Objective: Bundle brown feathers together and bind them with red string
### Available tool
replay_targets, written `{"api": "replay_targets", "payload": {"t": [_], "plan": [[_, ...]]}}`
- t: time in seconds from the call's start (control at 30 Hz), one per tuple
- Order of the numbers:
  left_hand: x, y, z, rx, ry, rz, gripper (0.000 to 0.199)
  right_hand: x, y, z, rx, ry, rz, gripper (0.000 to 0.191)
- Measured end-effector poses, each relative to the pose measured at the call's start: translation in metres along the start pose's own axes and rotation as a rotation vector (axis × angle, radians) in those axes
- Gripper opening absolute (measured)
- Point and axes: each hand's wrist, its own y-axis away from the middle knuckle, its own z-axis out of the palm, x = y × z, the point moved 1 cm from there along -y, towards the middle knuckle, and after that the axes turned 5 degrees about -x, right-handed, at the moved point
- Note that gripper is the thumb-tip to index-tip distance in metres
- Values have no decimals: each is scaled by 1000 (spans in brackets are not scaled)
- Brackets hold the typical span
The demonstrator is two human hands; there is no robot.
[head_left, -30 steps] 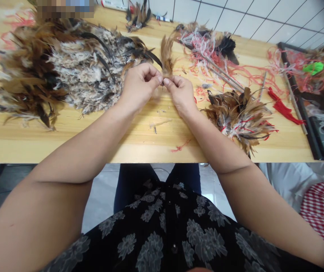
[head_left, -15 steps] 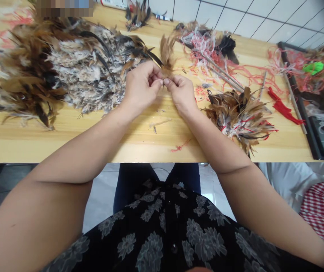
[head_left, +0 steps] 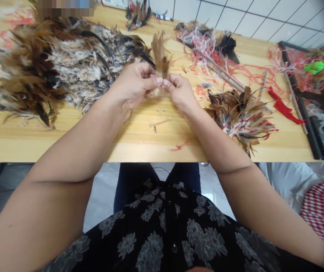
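Pinched between both hands over the wooden table [head_left: 139,147] is a small bunch of brown feathers [head_left: 160,53], its tips pointing away from me. My left hand [head_left: 138,81] grips its base between thumb and fingers. The thumb and fingertips of my right hand [head_left: 179,88] are pressed together at the same base, touching the left thumb. A big heap of grey-white and brown feathers [head_left: 79,68] lies left of my left hand. Right of my right wrist sits a pile of brown feather bunches [head_left: 241,113] bound with red thread.
Pink and white string [head_left: 204,45] and thin sticks [head_left: 226,77] lie at the back. A red thread bundle [head_left: 283,105] lies right. Beyond it is a black-edged tray [head_left: 306,124] with string, feathers and a green item [head_left: 314,68]. A tiled wall [head_left: 264,19] borders the table.
The feather bunch has shifted slightly left and stands more upright. My left hand has turned and moved a little left, its thumb now stretched along the base. My right hand has barely moved.
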Motion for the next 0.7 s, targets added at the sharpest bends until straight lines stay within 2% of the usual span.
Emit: {"api": "replay_targets", "payload": {"t": [0.1,0.17,0.3,0.37,0.43,0.53,0.7], "plan": [[-1,-4,-2,59,-45,32,50,-1,2,1,-6,-69,40,42],[2,-4,-3,102,-48,101,46,-3,3,0,3,-149,85,43],[17,4,0,240,-46,266,49,-9,6,-1,50,-323,257,41],[24,11,4,296,-80,351,41,-14,8,-1,48,-395,352,40],[30,17,10,273,-160,417,28,-21,11,1,35,-452,419,41],[31,24,20,263,-240,481,27,-28,15,3,21,-507,461,44],[26,26,32,211,-262,411,29,-30,18,5,36,-554,465,47]]}}
